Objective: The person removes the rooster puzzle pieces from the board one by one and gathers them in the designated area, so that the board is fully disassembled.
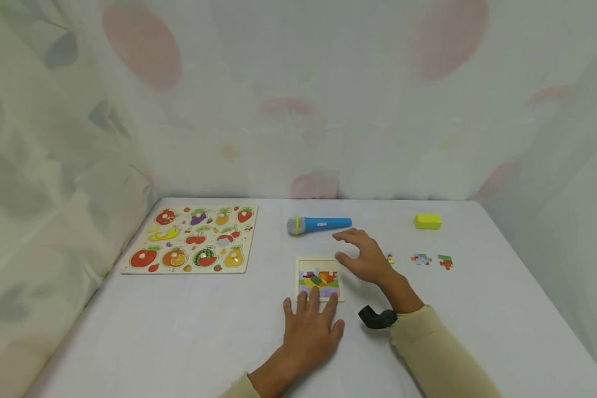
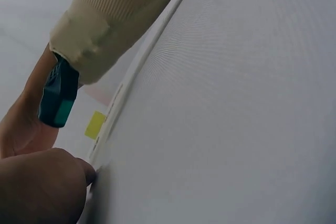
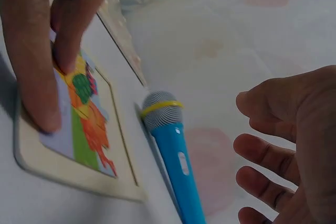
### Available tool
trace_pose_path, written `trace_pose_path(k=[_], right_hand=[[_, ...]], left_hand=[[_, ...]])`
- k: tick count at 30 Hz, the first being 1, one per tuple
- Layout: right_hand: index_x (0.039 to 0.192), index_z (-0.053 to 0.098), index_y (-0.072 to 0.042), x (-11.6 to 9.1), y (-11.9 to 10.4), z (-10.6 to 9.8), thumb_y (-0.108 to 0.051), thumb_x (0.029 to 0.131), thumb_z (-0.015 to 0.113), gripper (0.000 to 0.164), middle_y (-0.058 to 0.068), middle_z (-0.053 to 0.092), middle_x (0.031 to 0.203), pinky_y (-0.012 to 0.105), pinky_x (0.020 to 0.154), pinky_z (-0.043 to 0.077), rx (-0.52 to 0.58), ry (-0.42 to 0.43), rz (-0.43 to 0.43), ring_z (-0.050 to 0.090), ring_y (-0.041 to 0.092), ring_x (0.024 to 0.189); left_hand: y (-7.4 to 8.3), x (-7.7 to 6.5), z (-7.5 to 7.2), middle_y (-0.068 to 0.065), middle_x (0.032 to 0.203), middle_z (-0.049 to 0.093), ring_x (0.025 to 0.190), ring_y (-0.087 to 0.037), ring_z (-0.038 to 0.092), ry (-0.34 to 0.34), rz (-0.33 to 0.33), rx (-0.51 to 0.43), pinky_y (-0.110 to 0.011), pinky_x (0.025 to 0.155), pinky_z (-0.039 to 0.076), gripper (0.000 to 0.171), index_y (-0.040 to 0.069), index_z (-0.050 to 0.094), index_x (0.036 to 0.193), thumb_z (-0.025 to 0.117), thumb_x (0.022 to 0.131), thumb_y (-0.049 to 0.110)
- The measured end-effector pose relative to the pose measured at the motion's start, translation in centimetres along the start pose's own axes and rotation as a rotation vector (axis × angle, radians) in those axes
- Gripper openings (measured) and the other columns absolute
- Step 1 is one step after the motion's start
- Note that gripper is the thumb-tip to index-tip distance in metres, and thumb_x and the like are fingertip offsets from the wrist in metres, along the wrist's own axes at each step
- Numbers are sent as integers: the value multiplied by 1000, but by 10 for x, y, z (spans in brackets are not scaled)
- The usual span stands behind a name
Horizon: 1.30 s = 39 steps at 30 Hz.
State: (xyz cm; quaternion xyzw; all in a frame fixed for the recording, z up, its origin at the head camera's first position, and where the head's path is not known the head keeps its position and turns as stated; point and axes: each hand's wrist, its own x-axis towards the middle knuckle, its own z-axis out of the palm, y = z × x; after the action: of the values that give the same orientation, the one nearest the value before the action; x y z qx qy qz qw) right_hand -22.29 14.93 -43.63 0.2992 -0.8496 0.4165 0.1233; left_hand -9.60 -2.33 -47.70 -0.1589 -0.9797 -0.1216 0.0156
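Beyond the puzzle (image 1: 308,264), left hand (image 1: 309,331) and right hand (image 1: 369,261), both spread-fingered, a blue microphone (image 1: 323,224)

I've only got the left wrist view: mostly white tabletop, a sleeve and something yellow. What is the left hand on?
Observer: In the head view, the left hand touches the near side of a small puzzle tray.
Operator: Is that puzzle full?
Observer: No, the strip along its far edge shows bare board.
Operator: Where are the loose pieces, then?
Observer: To the right of the tray, beyond the right hand, I see three loose puzzle pieces in a row; the leftmost is partly hidden by that hand.
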Motion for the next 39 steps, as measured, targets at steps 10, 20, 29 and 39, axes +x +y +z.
trace_pose_path(k=[10, 20, 29, 39], right_hand=[[124, 65, -6, 1, 2, 34, -13, 85, 71, 40, 3, 62, 118, 47, 90, 44, 31, -126, 21, 51, 22, 110], [123, 65, -3, -1, 7, 48, -16, 86, 69, 40, 4, 60, 118, 49, 91, 40, 60, -223, 7, 48, 23, 109], [121, 68, -10, 0, 6, 55, -21, 84, 70, 38, 2, 58, 115, 47, 89, 33, -23, -300, 20, 45, 21, 107], [113, 72, -16, 0, 9, 60, -28, 85, 70, 31, 1, 55, 114, 48, 87, 31, -132, -338, -9, 43, 21, 108]], left_hand=[[-1, -2, 4, -18, 141, 41, 128, -42, 33, 43, 40, 21, -69, 94, 23, 54, 24, 51, 141, 45, 95, 52], [-1, -2, 6, -18, 134, 44, 121, -39, 37, 125, 66, 86, -65, 89, 26, 52, 23, 55, 137, 48, 93, 49], [-3, -2, 6, -17, 136, 43, 122, -39, 37, 115, 64, 104, -65, 89, 26, 53, 24, 53, 139, 47, 93, 49], [-4, 1, 6, -17, 134, 43, 120, -38, 37, 128, 88, 100, -66, 87, 26, 48, 22, 56, 137, 48, 94, 44]])
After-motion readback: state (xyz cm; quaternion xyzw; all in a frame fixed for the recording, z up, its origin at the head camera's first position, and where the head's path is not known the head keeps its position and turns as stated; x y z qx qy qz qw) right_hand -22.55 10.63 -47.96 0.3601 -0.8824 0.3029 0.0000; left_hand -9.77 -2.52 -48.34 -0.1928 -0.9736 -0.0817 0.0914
